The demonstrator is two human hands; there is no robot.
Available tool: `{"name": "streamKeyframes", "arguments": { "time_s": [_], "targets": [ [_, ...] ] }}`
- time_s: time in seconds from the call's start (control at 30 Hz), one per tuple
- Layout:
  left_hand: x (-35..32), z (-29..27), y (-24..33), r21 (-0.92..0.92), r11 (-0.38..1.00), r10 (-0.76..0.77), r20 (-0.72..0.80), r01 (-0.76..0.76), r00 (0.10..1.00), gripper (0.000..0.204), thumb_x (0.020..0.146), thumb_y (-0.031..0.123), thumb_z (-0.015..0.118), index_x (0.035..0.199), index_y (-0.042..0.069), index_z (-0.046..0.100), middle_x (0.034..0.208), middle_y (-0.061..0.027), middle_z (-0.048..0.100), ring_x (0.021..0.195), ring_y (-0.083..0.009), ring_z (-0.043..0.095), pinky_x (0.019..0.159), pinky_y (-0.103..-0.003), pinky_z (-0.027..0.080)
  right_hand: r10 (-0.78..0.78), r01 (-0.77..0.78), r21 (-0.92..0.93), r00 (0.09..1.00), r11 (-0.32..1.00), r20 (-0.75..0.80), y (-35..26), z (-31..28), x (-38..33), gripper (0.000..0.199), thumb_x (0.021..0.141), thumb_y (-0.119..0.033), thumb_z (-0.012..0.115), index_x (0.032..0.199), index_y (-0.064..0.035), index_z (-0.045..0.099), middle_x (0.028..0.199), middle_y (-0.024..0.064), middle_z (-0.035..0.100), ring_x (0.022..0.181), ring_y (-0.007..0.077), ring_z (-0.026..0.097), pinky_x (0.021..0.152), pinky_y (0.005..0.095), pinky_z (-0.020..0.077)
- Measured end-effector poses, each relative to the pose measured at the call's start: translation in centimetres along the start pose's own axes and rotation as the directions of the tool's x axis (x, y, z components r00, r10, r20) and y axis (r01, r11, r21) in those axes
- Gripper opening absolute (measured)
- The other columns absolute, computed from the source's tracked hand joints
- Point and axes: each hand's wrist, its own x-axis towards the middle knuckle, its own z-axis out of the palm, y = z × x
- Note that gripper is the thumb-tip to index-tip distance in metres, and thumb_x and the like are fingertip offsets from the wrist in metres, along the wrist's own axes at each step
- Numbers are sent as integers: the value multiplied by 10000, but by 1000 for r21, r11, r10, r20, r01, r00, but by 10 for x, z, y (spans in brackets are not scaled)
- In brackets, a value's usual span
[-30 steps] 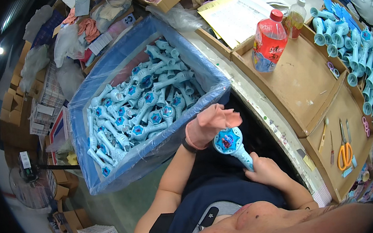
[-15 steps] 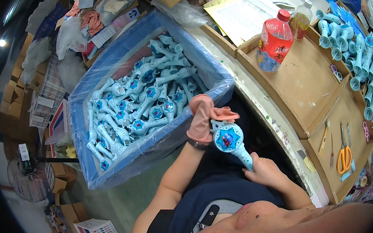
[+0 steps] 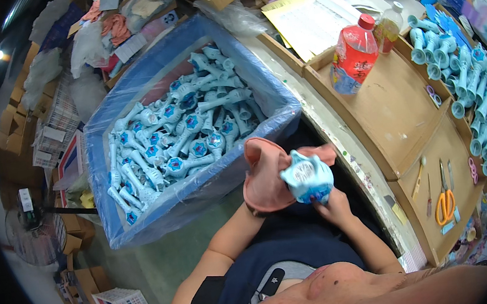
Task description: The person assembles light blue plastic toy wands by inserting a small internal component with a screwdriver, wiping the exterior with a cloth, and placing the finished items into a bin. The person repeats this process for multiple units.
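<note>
Hands (image 3: 295, 188) grip glossy blue plastic wand (image 3: 307, 179).

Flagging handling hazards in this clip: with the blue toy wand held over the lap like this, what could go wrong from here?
The toy wand is held in mid-air over the lap, the right hand gripping low while the gloved left hand cups its head; a slip might drop it to the floor. The lined bin beside the left hand is piled with wands, so a careless toss could knock them together. The orange scissors lie near the tray's edge, where a right elbow might catch them.
</note>
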Motion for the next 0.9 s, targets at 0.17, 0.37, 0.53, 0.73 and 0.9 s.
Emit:
{"name": "streamKeyframes", "arguments": {
  "time_s": [0.17, 0.37, 0.53, 0.73, 0.9],
  "targets": [
    [-12, 1, 41, -343, 934, 127, 69, -96, 989, 383, 836, 27, 609, 1215, -23, 632, 1188, -141, 665, 984, -227, 612, 828, -321, 454, -155, 221, 186, 936, 957, -315, 37, 44, 19, 416, 714, -169, 782, 1080, -35, 636, 929, 127, 702, 840, 343, 691, 727, 399, 556],
    [-11, -10, 59, -220, 971, 125, 115, -97, 986, 383, 869, 19, 520, 1235, 8, 632, 1261, -104, 648, 1026, -194, 590, 963, -290, 396, -62, 136, 363, 976, 922, -207, 43, 43, 19, 361, 832, -43, 656, 1188, 0, 621, 1089, 127, 679, 999, 259, 665, 866, 355, 541],
    [-8, -5, 58, -358, 933, 60, 107, -18, 992, 400, 880, 58, 512, 1264, 9, 616, 1275, -106, 639, 1134, -181, 580, 1006, -263, 374, -201, 256, 91, 896, 962, -395, 30, 28, 22, 309, 773, -125, 714, 1064, -50, 642, 963, 155, 689, 866, 345, 681, 717, 408, 554],
    [-14, -10, 42, -108, 985, 151, 152, -135, 977, 437, 886, 145, 542, 1307, 31, 574, 1313, -131, 594, 1203, -218, 560, 1094, -284, 330, -278, 256, -110, 864, 961, -420, 21, 17, 25, 327, 780, -94, 687, 1088, -46, 587, 875, 141, 650, 769, 345, 645, 648, 425, 522],
    [-34, -8, 38, 689, 697, 307, -35, -200, 951, 383, 856, 187, 613, 1202, 23, 590, 1191, -150, 615, 1088, -266, 594, 995, -341, 437, -280, 219, -187, 860, 958, -427, 15, 16, 23, 337, 752, -100, 714, 1055, -54, 572, 839, 124, 608, 754, 345, 620, 644, 430, 501]
  ]
}}
